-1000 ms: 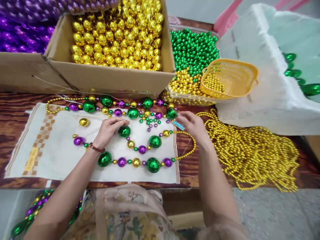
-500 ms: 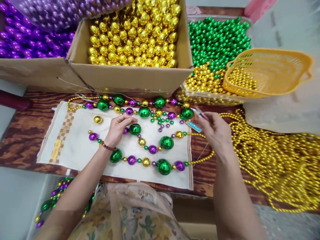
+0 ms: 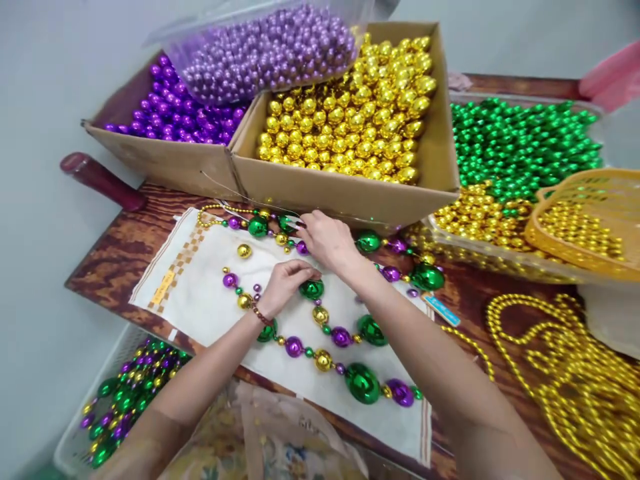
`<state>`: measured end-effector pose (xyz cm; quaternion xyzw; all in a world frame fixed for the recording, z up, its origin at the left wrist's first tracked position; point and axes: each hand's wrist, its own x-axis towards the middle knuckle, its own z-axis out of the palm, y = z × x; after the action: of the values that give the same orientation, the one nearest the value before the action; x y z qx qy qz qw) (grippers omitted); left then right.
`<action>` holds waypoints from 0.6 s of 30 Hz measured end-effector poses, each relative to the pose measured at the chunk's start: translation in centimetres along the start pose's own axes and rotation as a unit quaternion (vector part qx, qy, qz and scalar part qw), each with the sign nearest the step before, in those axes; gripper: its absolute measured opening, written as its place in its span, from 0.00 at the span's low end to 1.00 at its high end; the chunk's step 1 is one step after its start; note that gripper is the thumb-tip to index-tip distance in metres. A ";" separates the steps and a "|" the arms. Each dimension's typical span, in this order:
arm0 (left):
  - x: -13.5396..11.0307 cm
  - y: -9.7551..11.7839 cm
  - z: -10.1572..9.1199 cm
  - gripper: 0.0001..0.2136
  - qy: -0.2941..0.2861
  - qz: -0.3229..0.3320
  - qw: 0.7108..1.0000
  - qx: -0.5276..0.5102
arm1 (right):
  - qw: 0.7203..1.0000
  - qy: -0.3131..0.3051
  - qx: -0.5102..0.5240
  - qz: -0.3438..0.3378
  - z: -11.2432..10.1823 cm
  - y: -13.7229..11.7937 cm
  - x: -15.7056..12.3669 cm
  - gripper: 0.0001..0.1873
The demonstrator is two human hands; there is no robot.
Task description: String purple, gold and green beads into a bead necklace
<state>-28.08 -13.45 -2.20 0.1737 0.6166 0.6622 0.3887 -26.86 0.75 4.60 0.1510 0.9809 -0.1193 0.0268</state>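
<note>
My left hand (image 3: pixel 286 285), a beaded bracelet on its wrist, is closed in a pinch at the end of a bead strand (image 3: pixel 341 337), beside a large green bead (image 3: pixel 313 288). My right hand (image 3: pixel 327 239) reaches across to the far strand of beads (image 3: pixel 257 227). Its fingers are closed on a small metal tool (image 3: pixel 296 223) with thin pointed tips; whether it is snips or tweezers I cannot tell. The strands of green, purple and gold beads lie on a white towel (image 3: pixel 200 303). A loose gold bead (image 3: pixel 244 251) sits left of my hands.
Behind stand cardboard boxes (image 3: pixel 345 190) of gold and purple beads, with a bag of lilac beads (image 3: pixel 270 53) on top. Rightward are a tub of green beads (image 3: pixel 525 143), a yellow basket (image 3: pixel 585 260) and gold bead chains (image 3: pixel 590 393). A dark red bottle-like object (image 3: pixel 103 180) lies left.
My right hand has moved left with the metal tool, from the towel's right edge to the far strand. My left hand still pinches beside the green bead. The view has swung left.
</note>
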 end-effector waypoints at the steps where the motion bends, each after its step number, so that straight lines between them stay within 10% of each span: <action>1: 0.0 -0.1 0.0 0.11 -0.001 0.000 1.000 0.002 | 1.000 -0.005 -0.015 -0.009 0.1 -0.9 1.2 0.17; 8: -0.1 -0.7 -0.2 0.10 -0.014 0.004 1.000 0.014 | 0.999 -0.010 -0.044 -0.028 1.0 -3.4 6.0 0.18; 18: -0.1 -1.1 -0.3 0.09 -0.026 0.012 0.999 0.021 | 0.992 -0.039 -0.064 0.104 -0.3 -0.8 4.0 0.20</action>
<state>-27.89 -13.82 -3.29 0.2066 0.6176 0.6492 0.3929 -30.89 1.25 4.75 0.2453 0.9638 -0.0584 0.0871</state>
